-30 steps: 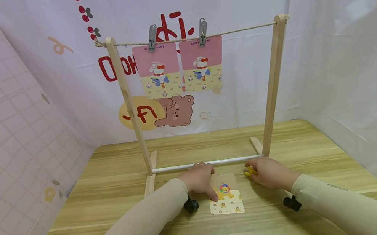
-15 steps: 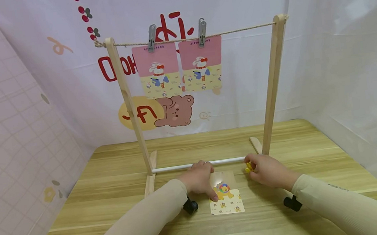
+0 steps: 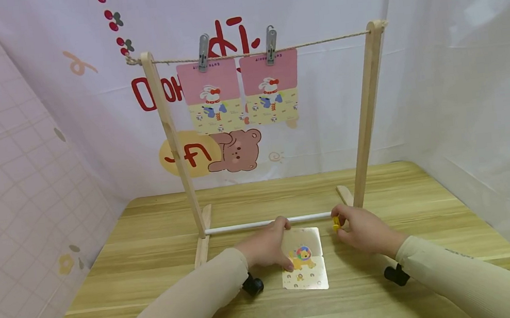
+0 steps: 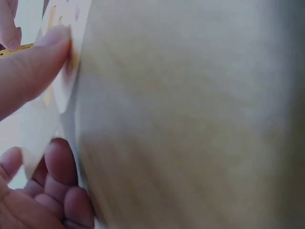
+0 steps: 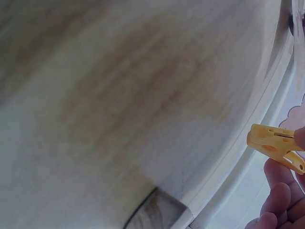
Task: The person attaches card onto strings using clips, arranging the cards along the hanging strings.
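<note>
A lion-printed card [image 3: 311, 272] lies near the middle of the wooden table, its surface now catching a bright glare. My left hand [image 3: 266, 246] grips it by the left edge; in the left wrist view the thumb [image 4: 33, 64] is on the printed face and the curled fingers [image 4: 62, 162] are at the other side. To the right of the card, my right hand [image 3: 366, 230] pinches a yellow clothespin [image 5: 274, 140] between thumb and fingers. The clothespin's nose points away from the hand in the right wrist view.
Behind the hands stands a wooden frame [image 3: 366, 111] with a white bottom bar [image 3: 308, 218]. Along its top runs a twine line [image 3: 331, 40]. Two pink-and-yellow rabbit cards, left [image 3: 211, 80] and right [image 3: 269, 72], hang there from grey clothespins [image 3: 271, 46].
The lion card has tilted and shifted slightly in my left hand, and more of its upper part shows. The yellow clothespin has turned between my right fingers, which have moved slightly farther back.
</note>
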Available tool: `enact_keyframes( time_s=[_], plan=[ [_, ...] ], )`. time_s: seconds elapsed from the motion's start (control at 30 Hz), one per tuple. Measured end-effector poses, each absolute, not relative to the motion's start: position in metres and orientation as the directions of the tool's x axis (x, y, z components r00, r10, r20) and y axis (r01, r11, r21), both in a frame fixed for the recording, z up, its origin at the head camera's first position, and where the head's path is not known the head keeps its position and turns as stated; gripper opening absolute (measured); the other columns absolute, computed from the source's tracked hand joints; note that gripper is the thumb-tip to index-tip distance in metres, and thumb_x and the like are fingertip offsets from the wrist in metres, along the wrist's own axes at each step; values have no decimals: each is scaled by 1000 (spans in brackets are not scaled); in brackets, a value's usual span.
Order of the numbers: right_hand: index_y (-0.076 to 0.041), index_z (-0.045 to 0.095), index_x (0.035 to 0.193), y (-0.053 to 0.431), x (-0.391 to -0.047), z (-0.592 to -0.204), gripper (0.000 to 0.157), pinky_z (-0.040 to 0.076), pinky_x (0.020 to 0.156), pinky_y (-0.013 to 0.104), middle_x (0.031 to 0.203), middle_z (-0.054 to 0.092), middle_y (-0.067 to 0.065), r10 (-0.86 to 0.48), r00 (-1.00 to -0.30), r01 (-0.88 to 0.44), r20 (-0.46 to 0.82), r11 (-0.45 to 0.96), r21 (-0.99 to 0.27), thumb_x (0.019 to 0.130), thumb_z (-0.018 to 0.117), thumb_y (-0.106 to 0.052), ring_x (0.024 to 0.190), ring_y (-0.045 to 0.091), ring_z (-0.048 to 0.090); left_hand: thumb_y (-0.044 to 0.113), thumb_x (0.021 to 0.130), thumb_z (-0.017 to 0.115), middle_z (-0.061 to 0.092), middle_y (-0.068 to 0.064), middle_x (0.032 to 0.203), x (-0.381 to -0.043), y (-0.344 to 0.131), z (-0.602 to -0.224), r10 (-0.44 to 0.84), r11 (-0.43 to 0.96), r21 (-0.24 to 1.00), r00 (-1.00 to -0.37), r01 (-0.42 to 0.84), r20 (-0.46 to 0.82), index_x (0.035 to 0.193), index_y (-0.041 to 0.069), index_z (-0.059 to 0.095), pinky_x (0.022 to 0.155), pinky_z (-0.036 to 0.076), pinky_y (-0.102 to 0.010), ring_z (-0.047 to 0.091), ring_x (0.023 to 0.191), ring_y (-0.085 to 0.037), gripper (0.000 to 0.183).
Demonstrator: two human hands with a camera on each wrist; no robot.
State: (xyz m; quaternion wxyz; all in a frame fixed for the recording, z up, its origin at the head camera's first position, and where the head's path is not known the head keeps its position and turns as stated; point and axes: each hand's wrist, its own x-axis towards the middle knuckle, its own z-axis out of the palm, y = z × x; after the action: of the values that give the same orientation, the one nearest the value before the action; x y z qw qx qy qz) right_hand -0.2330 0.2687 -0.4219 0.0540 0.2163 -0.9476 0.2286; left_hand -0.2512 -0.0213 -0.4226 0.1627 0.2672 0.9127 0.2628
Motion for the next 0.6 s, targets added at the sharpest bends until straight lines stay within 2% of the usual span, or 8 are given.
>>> enact_keyframes(
  time_s=[0.17,0.27,0.4,0.5,0.6],
  plan=[
    [-2,61,118,269,-233,-422,31,42,60,25,97,67,5,-379,-904,-429,200,798,-424,89,70,-4,66,10,48,23,75,98,61,-6,133,-252,-25,-426,582,680,621,-802,390,-134,148,20,38,96,50,-33,59,101,-13,94],
    [-2,61,119,268,-233,-421,31,41,59,24,98,67,6,-372,-907,-420,195,794,-439,89,70,-3,64,10,47,19,78,95,62,-1,135,-254,-28,-427,606,632,669,-787,391,-113,147,20,46,86,51,-30,58,88,-12,84],
    [-2,60,118,268,-233,-420,32,42,59,25,99,67,8,-361,-911,-412,198,789,-455,88,70,-3,65,11,48,14,81,92,67,-1,105,-257,-30,-429,614,580,733,-782,356,-107,135,21,61,67,48,-27,53,72,-13,63],
    [-2,60,119,268,-234,-420,33,43,60,26,98,67,7,-343,-920,-392,191,796,-461,88,70,-4,68,12,50,13,83,91,59,-2,87,-258,-31,-429,601,564,757,-793,330,-102,128,25,66,66,45,-27,52,76,-13,53],
    [-2,59,119,267,-235,-421,33,43,59,25,98,67,6,-321,-928,-373,189,800,-470,88,69,-5,67,12,50,14,84,90,59,3,93,-259,-31,-428,592,540,779,-802,318,-83,122,28,69,73,43,-28,51,84,-13,46]
  ],
)
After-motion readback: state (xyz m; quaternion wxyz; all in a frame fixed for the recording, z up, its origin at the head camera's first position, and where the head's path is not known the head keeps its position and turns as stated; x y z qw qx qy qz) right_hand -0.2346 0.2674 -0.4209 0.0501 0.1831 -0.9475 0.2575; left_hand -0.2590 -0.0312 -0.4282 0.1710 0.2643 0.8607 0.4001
